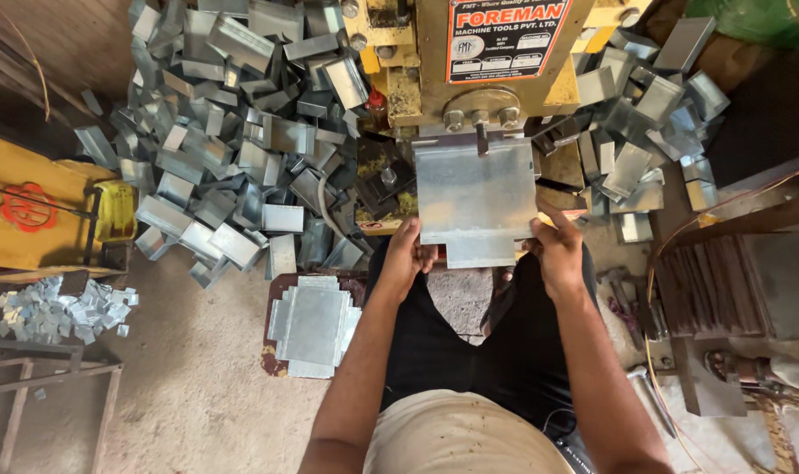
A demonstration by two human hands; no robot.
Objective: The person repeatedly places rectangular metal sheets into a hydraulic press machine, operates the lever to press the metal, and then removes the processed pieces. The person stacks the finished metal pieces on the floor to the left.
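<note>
Left hand [408,254] and right hand [557,250] grip flat metal sheet [476,197], fingers clamped on lower corners, one hand per side. Sheet lies level under yellow press machine [496,70], far edge at punch. Stack of cut blanks [314,325] on stool left of knees. Piles of bent metal pieces [232,149] both sides of machine.

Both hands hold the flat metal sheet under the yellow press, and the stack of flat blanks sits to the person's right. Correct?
Not quite. The head view shows the stack of flat blanks to the person's left, not right. The rest stands: the left hand and right hand both hold the flat metal sheet under the yellow press.
</note>
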